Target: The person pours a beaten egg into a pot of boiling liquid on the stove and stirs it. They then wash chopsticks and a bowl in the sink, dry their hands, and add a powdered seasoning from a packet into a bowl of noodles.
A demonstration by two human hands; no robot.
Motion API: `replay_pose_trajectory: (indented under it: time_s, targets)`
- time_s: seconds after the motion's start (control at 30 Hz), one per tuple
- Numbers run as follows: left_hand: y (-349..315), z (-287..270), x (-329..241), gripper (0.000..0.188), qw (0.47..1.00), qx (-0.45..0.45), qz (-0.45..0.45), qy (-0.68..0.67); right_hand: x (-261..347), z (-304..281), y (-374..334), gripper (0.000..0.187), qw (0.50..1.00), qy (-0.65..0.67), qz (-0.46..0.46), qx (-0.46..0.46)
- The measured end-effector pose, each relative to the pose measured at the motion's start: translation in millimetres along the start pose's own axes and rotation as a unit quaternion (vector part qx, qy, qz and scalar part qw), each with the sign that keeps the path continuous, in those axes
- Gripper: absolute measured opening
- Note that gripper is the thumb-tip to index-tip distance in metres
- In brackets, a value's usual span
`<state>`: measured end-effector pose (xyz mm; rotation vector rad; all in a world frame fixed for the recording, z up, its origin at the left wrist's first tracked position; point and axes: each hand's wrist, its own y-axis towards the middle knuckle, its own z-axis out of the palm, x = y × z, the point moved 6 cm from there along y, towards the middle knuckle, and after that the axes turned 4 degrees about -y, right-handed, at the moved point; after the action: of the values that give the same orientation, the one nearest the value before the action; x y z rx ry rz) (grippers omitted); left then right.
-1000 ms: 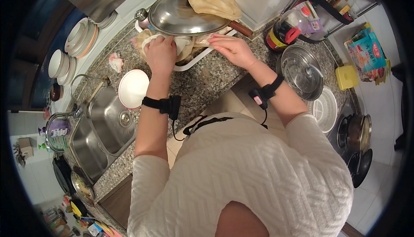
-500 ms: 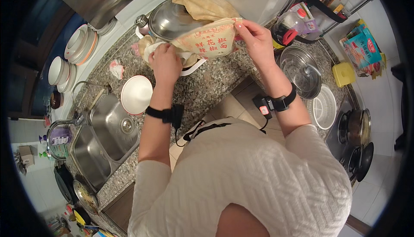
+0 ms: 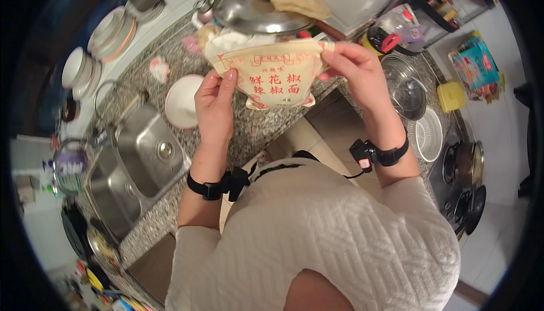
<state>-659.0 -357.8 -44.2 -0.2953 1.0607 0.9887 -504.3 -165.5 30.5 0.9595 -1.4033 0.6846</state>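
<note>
The left hand (image 3: 214,104) pinches the left edge of a tan pouch (image 3: 272,73), thumb in front, fingers behind. The right hand (image 3: 354,73) grips the pouch's upper right corner the same way. Held so at both sides, the pouch hangs flat and upright above the tabletop (image 3: 260,130) in the upper middle of the frame, its printed face toward the person. Just behind it lies a steel lid (image 3: 255,11); a white bowl (image 3: 182,101) stands left, beside the sink (image 3: 141,158).
</note>
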Motion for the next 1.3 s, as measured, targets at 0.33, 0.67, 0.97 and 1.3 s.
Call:
replay_pose_trajectory:
  time_s: [0.33,0.67,0.97,1.3]
  targets:
    - [-88.6,-73.7,-2.7,0.021,0.983,-0.147,-0.041,0.1,-73.1,70.6,-40.3,0.01,0.975,-0.121,-0.02,0.183]
    - [-180.9,-123.7,13.8,0.021,0.863,-0.354,0.027,0.36,-97.6,129.2,-84.0,0.01,0.929,-0.249,-0.203,0.184]
    - [-179.4,-69.0,23.6,0.021,0.95,-0.23,-0.173,0.119,-75.9,135.0,-105.7,0.006,0.918,-0.246,-0.246,0.19]
    - [-121.0,0.1,13.5,0.014,0.988,-0.088,-0.122,0.037,-50.9,73.3,-106.2,0.009,0.956,-0.238,-0.164,0.057]
